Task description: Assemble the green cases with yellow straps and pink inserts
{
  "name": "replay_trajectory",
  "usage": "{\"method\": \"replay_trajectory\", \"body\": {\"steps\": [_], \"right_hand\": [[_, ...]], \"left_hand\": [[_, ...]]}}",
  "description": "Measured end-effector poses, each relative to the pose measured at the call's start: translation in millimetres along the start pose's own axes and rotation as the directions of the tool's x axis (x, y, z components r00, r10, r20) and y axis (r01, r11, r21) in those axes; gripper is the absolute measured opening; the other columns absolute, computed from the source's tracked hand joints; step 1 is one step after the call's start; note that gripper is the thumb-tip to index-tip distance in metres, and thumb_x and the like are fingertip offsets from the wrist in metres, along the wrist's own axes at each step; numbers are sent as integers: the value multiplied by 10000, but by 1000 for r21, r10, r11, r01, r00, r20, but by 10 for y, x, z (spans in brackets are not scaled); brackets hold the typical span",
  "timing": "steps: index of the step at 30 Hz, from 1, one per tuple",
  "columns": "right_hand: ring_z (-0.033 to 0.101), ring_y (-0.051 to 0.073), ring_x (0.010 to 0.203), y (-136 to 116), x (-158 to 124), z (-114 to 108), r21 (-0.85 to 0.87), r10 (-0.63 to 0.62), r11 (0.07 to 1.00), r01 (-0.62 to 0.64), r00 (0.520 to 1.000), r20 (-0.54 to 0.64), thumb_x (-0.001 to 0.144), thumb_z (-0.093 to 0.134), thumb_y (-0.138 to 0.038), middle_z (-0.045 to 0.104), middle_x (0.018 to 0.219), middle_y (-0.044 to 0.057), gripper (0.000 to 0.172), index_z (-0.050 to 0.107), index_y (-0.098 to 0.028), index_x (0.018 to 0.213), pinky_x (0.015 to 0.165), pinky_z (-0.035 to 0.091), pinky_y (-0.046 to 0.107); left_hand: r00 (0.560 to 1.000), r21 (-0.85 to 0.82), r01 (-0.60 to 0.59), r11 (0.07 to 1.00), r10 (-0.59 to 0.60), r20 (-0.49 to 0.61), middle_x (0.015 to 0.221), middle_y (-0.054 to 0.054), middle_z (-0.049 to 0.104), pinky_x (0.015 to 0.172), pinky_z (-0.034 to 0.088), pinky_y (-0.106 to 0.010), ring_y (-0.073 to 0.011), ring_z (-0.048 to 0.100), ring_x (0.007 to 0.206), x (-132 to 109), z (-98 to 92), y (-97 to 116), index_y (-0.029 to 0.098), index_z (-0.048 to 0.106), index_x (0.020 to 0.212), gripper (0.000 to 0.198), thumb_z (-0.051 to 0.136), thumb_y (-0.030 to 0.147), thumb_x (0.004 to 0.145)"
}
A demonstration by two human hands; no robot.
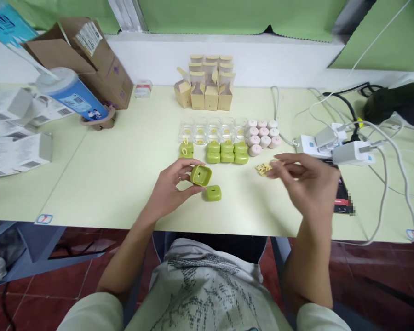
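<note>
My left hand (174,186) grips a hollow green plastic cap (201,175) between thumb and fingers, its open side and a small slot inside facing me. Just below it on the table lies another green piece (213,193) with a slot in its top. My right hand (301,179) is pinched close to a small pile of pale yellow loops (262,169); whatever is between its fingertips is too small to make out. Behind are green two-part cases (227,152) in a row, and one green case (186,150) with yellow loops on it.
Clear plastic cups (214,130) and pink and white round pieces (263,134) stand farther back, before open small cartons (211,94). White chargers and cables (352,151) and a phone (341,195) lie right. A blue canister (77,99) and cardboard box (96,64) stand left.
</note>
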State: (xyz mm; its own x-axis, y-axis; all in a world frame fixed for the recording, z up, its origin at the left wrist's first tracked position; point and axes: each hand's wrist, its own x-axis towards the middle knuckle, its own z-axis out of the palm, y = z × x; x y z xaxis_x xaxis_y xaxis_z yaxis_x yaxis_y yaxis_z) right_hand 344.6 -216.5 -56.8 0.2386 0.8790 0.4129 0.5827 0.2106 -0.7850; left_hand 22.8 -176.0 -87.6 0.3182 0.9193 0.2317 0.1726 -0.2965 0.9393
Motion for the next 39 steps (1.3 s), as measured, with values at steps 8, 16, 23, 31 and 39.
{"method": "replay_trajectory", "body": {"steps": [8,16,23,31,39], "right_hand": [[821,170,917,-450,-290,494,289,-462,865,412,877,133,1012,840,-115,836,1037,74,148,858,-211,1123,764,732,287],[843,186,1051,-359,-281,536,236,-581,802,548,808,100,1025,793,-47,824,1180,135,186,835,-149,1175,917,740,315],[802,216,926,-357,-294,596,179,-626,778,602,763,158,1043,759,-74,854,1091,107,144,812,-199,1092,781,706,383],[657,208,832,-356,-320,682,-18,-741,641,767,625,247,1095,663,-57,834,1035,122,183,762,-176,999,673,583,358],[596,210,834,-342,-258,664,-85,-777,562,823,560,289,1114,631,-64,799,973,114,224,773,-144,960,643,527,336]], "left_hand": [[999,-61,-15,998,17,39,1270,-67,819,933,662,-300,-203,806,1118,-53,147,80,280,790,1271,498,1025,295,831],[996,-117,-32,993,41,75,1235,-48,825,897,652,-247,-166,809,1069,-35,145,93,285,788,1266,523,1042,241,811],[993,-64,-91,994,96,68,1227,-68,815,925,680,-277,-188,810,1084,-48,168,112,267,788,1275,501,1025,256,834],[972,143,-231,963,220,89,1194,-99,848,889,697,-318,-218,812,1065,-56,129,135,250,830,1263,406,979,366,903],[964,100,-258,961,248,101,1143,-97,875,877,686,-320,-217,823,1009,-19,159,95,259,870,1248,407,993,399,886]]}}
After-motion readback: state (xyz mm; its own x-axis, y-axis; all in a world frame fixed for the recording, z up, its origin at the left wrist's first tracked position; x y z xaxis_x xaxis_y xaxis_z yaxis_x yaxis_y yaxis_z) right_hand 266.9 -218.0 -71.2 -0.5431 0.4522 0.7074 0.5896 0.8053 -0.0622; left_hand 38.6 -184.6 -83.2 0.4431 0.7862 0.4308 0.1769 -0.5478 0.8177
